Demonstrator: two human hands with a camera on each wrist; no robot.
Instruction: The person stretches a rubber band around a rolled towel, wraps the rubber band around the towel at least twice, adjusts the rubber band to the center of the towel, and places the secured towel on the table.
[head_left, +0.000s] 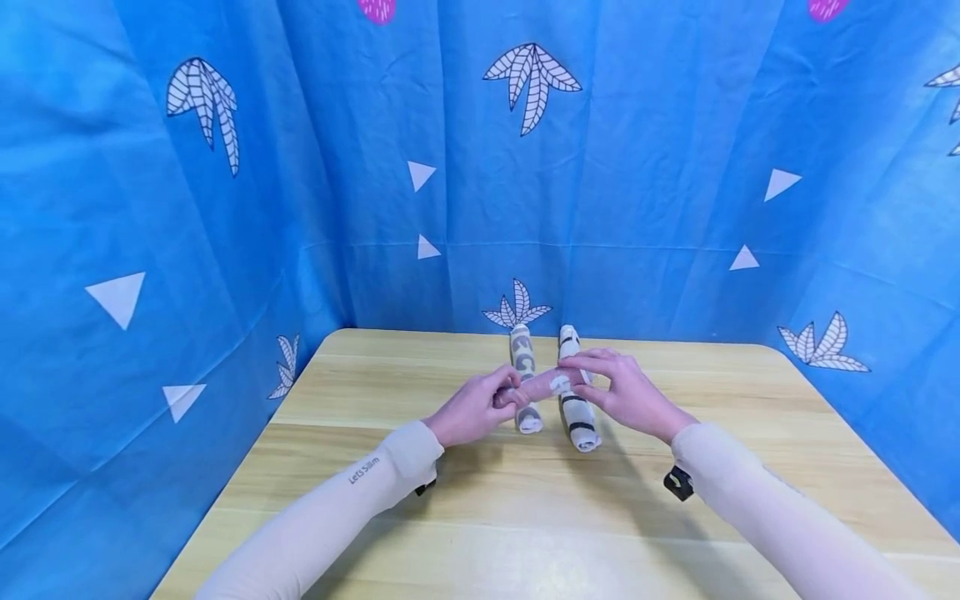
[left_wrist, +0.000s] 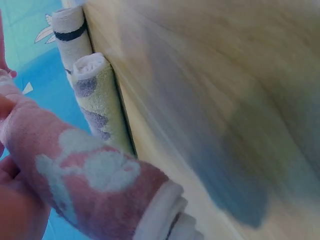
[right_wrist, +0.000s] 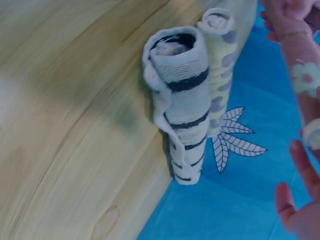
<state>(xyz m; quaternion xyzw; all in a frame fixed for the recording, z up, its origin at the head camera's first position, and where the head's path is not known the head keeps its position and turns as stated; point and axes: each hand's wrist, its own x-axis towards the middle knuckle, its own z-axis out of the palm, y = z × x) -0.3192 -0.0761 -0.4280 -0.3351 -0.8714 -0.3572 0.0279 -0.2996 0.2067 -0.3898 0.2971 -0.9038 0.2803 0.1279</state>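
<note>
Blue curtain (head_left: 645, 183) backs the table (head_left: 487, 517); left hand (head_left: 477, 405) curls round a pink roll (head_left: 539, 386); right hand (head_left: 625, 390) loosely clasps its end, likely to keep it wound.

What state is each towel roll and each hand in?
Pink roll: rolled up, held above the table.
Striped roll: rolled up, lying down, one side edge loose.
Gray-patterned roll: rolled up, lying down.
Left hand: gripping the pink roll.
Right hand: holding the pink roll's other end.
</note>
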